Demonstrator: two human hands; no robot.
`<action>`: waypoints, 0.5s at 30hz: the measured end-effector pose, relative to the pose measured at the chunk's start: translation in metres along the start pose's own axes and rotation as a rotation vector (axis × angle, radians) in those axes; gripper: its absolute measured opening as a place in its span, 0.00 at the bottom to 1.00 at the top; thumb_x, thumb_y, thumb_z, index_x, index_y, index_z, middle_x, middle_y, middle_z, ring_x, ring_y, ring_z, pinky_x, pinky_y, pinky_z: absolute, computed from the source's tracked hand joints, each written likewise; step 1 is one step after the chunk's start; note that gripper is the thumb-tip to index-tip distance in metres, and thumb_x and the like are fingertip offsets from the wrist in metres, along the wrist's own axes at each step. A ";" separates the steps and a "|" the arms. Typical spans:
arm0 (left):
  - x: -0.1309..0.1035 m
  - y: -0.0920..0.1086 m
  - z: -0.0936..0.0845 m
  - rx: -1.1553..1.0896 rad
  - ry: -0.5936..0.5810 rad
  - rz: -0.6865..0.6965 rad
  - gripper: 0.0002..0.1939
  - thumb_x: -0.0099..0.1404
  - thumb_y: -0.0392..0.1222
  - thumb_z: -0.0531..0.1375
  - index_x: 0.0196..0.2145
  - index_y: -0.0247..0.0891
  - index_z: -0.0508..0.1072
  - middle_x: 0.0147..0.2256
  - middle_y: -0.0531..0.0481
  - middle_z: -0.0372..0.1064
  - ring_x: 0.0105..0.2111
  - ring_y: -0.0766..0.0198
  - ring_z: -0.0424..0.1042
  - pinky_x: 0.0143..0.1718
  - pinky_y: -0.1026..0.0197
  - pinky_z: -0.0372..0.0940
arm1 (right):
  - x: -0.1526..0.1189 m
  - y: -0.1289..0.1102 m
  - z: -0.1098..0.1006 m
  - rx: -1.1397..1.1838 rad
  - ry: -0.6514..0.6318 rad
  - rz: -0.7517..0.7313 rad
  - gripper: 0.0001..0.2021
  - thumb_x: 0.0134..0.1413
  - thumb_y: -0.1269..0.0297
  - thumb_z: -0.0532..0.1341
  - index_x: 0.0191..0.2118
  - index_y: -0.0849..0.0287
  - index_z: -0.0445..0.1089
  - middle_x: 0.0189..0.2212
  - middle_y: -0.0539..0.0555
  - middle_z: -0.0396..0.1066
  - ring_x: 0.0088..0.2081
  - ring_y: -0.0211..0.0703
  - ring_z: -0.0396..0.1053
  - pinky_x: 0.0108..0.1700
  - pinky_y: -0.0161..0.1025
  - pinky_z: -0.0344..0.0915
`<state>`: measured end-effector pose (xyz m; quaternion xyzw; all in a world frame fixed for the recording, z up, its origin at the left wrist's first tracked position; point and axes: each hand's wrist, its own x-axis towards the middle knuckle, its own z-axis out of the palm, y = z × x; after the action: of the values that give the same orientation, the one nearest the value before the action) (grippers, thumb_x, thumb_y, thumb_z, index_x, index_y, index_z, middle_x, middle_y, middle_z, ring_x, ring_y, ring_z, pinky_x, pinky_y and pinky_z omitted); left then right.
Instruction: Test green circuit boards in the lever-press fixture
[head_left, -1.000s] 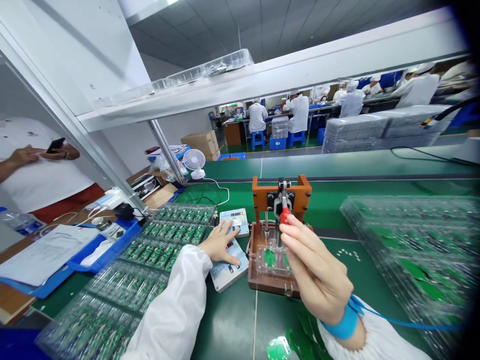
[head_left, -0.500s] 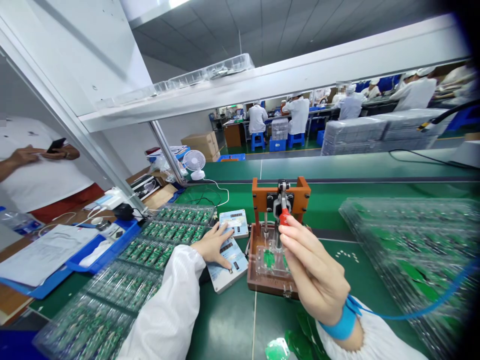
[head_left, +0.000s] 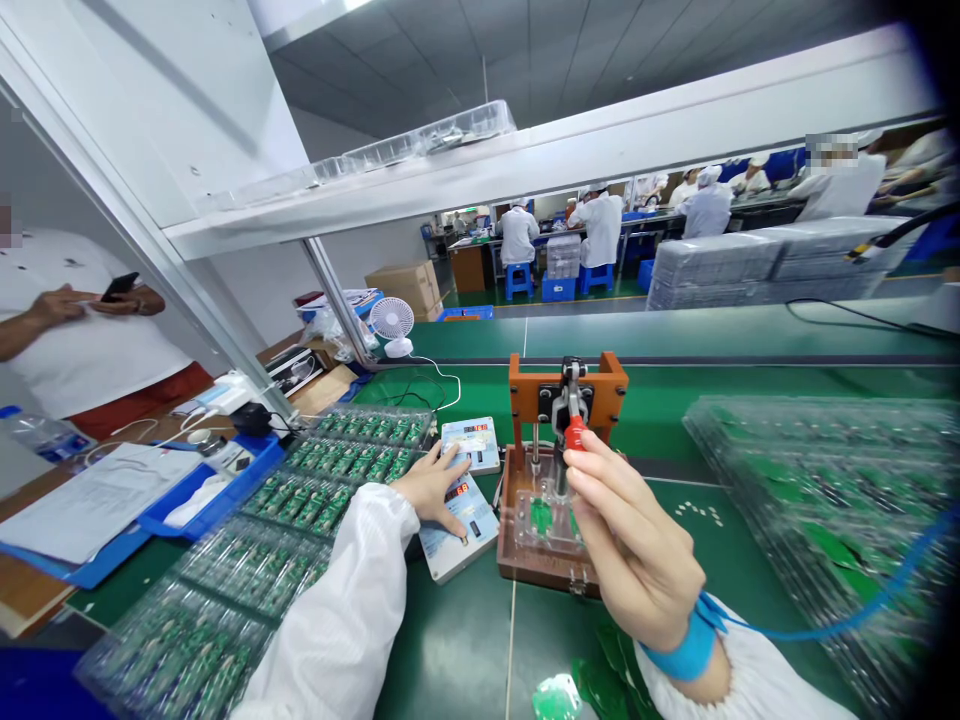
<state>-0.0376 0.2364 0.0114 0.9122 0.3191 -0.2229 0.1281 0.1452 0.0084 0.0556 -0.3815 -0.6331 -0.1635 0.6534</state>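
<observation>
An orange-framed test fixture stands on the green bench, with a clear plate over a small green circuit board. My right hand grips the fixture's red-tipped clamp lever, which is down. My left hand rests with spread fingers on a white tester box whose red digits are lit; a second tester box lies just behind it. A blue wrist strap with a cord circles my right wrist.
Clear trays of green boards fill the left; stacked trays stand on the right. Loose green boards lie near the front edge. A person holding a phone stands at far left. A small fan and seated workers are behind.
My left hand drew back slightly on the tester box, uncovering its lit red digits. My right hand stays on the lever; the view shifted a little.
</observation>
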 end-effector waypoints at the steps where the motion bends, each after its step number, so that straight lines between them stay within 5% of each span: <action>1: 0.001 0.001 0.000 0.001 0.000 -0.005 0.70 0.45 0.66 0.74 0.75 0.40 0.43 0.74 0.39 0.22 0.72 0.33 0.21 0.71 0.37 0.35 | 0.000 0.000 0.000 0.003 0.000 0.000 0.32 0.58 0.88 0.59 0.65 0.56 0.68 0.60 0.53 0.71 0.64 0.53 0.66 0.67 0.51 0.67; 6: -0.017 0.014 -0.013 -0.014 0.065 -0.017 0.67 0.46 0.61 0.76 0.74 0.37 0.48 0.74 0.37 0.26 0.73 0.33 0.27 0.71 0.38 0.39 | -0.001 0.000 0.001 -0.008 0.000 0.001 0.32 0.58 0.88 0.59 0.65 0.56 0.68 0.60 0.52 0.71 0.64 0.52 0.66 0.67 0.50 0.67; 8: -0.038 0.031 -0.022 -0.047 0.173 -0.015 0.56 0.50 0.56 0.76 0.70 0.37 0.58 0.71 0.34 0.48 0.70 0.35 0.48 0.69 0.42 0.51 | -0.001 0.000 0.001 -0.014 -0.002 0.004 0.32 0.59 0.88 0.59 0.65 0.56 0.67 0.61 0.52 0.71 0.65 0.52 0.66 0.67 0.50 0.67; 10: -0.061 0.058 -0.024 -0.116 0.246 0.032 0.35 0.56 0.52 0.73 0.59 0.42 0.73 0.54 0.42 0.75 0.54 0.43 0.73 0.57 0.47 0.66 | -0.002 0.001 0.001 -0.017 -0.001 0.007 0.32 0.59 0.88 0.59 0.65 0.56 0.68 0.61 0.52 0.71 0.64 0.53 0.66 0.67 0.51 0.67; 12: -0.078 0.093 -0.013 -0.209 0.199 0.309 0.17 0.62 0.53 0.70 0.45 0.46 0.79 0.40 0.50 0.79 0.42 0.50 0.78 0.46 0.51 0.70 | -0.002 0.001 0.002 -0.019 0.002 0.008 0.32 0.59 0.87 0.60 0.65 0.56 0.68 0.61 0.52 0.71 0.64 0.53 0.66 0.67 0.51 0.68; 14: -0.087 0.134 0.013 -0.349 0.111 0.741 0.12 0.72 0.54 0.61 0.41 0.44 0.78 0.34 0.47 0.77 0.37 0.52 0.78 0.39 0.51 0.71 | -0.003 0.002 0.002 -0.023 -0.003 0.008 0.32 0.59 0.88 0.59 0.65 0.56 0.68 0.61 0.53 0.71 0.65 0.53 0.66 0.67 0.52 0.68; 15: -0.088 0.155 0.029 -0.369 0.054 0.852 0.13 0.74 0.53 0.58 0.41 0.46 0.78 0.35 0.47 0.76 0.38 0.54 0.77 0.39 0.53 0.72 | -0.003 0.002 0.001 -0.024 -0.009 0.008 0.32 0.59 0.88 0.59 0.65 0.56 0.67 0.61 0.53 0.71 0.65 0.54 0.66 0.67 0.52 0.68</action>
<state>-0.0096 0.0611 0.0432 0.9295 -0.0466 -0.0659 0.3600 0.1451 0.0099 0.0525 -0.3926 -0.6326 -0.1669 0.6463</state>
